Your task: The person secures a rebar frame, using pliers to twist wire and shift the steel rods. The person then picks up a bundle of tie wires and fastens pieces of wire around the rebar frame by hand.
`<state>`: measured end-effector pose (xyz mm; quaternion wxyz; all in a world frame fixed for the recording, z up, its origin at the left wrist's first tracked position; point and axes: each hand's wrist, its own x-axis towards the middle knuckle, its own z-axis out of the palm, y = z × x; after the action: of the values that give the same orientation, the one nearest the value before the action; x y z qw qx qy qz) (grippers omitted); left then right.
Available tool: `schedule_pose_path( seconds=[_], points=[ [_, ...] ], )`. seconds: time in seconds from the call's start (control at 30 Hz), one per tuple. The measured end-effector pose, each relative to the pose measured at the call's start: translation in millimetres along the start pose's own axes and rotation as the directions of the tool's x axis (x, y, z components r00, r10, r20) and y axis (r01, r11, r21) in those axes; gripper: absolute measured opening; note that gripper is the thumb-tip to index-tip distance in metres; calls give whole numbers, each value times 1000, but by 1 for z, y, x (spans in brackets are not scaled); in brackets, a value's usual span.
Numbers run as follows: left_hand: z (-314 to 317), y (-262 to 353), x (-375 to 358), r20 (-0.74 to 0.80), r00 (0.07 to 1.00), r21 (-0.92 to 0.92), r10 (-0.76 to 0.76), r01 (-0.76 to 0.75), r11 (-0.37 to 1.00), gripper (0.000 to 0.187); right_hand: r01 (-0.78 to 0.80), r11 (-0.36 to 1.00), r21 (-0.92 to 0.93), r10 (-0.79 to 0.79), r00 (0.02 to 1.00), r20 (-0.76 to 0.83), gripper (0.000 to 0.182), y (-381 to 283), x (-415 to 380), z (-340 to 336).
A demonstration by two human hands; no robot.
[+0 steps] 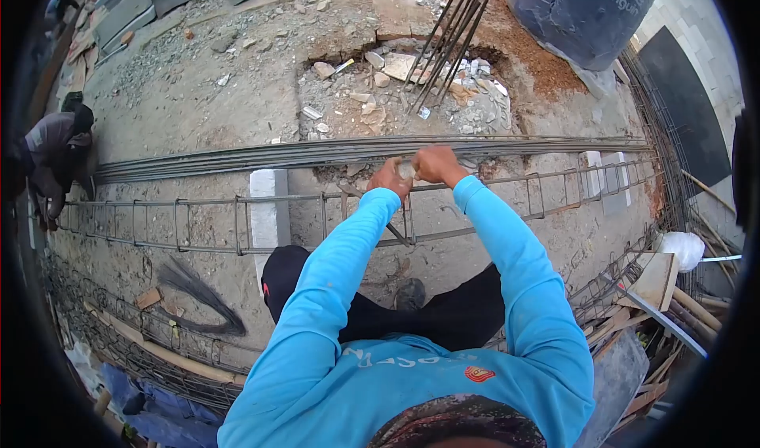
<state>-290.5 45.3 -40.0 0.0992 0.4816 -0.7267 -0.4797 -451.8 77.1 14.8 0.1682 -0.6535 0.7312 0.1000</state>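
My left hand (390, 177) is closed at the upper long bar of a rebar cage (301, 198). Close beside it, my right hand (438, 165) is curled shut over the same stretch of bar. What lies inside the fingers is hidden. The cage runs across the view, two long bars joined by square stirrups. A white block (270, 208) sits under its left part, and paler blocks (615, 183) stand near its right end. Just beyond my hands lies a bundle of long steel bars (237, 160).
Upright rebar (453, 40) rises from a rubble-filled pit (372, 100). A dark water tank (584, 17) stands at the far right. At the left edge, another person (59, 151) bends over the cage's end. Black wire (202, 301) lies near more cages (150, 353).
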Motion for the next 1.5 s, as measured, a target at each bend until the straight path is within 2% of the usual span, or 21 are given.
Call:
schedule_pose_path(
  seconds=[0.07,0.13,0.2,0.27,0.33,0.4,0.47,0.67,0.73,0.77,0.87,0.9,0.93,1.0,1.03,1.1,1.17,1.23,1.33,1.37,1.5],
  points=[
    [1,-2,0,16,1000,-43,-26,27,999,57,43,991,-126,-42,999,6,9,-1,-10,6],
    [6,-10,15,38,997,46,-61,59,997,58,176,981,-80,-162,974,159,14,-10,-22,-11],
    [47,-65,57,88,992,-150,89,-75,986,57,200,979,-31,-186,948,258,19,-13,-18,-16],
    [31,-58,54,153,987,-190,57,-28,981,55,255,966,30,-254,930,265,19,-10,-2,-21],
    [42,-71,63,158,981,-294,114,-64,954,56,122,956,268,-148,986,76,21,-7,13,-28],
    [22,-56,52,159,984,-232,79,-40,972,57,70,969,239,-65,997,-30,23,-20,22,-10],
    [9,-42,35,178,983,-163,45,-15,986,59,-46,998,-37,40,988,-152,26,-36,36,14],
    [11,-43,30,130,985,-147,117,-97,984,57,190,971,-147,-216,959,-186,13,-43,13,-13],
    [0,-28,19,166,973,-86,162,-149,985,64,460,885,-75,-450,799,-398,17,-42,-4,-31],
    [-7,-18,9,224,964,134,143,-176,975,61,460,885,-77,-450,799,-399,17,-44,-15,-43],
    [-46,6,-18,469,876,607,116,-415,678,62,486,873,45,-373,723,-582,16,-52,-58,-76],
    [-65,13,-35,561,820,669,111,-528,524,62,480,866,143,-292,715,-635,13,-49,-69,-81],
    [-72,-1,-40,560,821,670,109,-527,523,62,475,846,242,-204,707,-677,11,-44,-78,-82],
    [-75,-38,-51,655,728,711,203,-685,161,48,433,843,321,-124,736,-665,14,-27,-92,-69],
    [-77,-53,-57,655,729,712,198,-684,162,48,386,833,397,-45,763,-645,16,-18,-99,-58],
    [-75,-76,-67,500,653,786,569,-618,19,30,325,750,576,101,804,-586,17,-9,-110,-32],
    [-69,-75,-54,545,627,772,556,-635,-41,30,209,592,779,264,862,-433,20,3,-116,3],
    [-68,-73,-41,556,526,742,644,-663,-99,20,193,597,779,274,863,-424,20,4,-118,18],
    [-74,-63,-42,618,599,734,509,-671,-102,15,196,577,793,283,862,-419,21,0,-121,12],
    [-80,-59,-47,582,563,739,587,-667,-94,19,210,559,802,272,867,-417,22,-2,-125,6],
    [-86,-39,-47,614,623,730,485,-682,-48,15,197,591,782,253,875,-412,23,-3,-128,2]
  ],
)
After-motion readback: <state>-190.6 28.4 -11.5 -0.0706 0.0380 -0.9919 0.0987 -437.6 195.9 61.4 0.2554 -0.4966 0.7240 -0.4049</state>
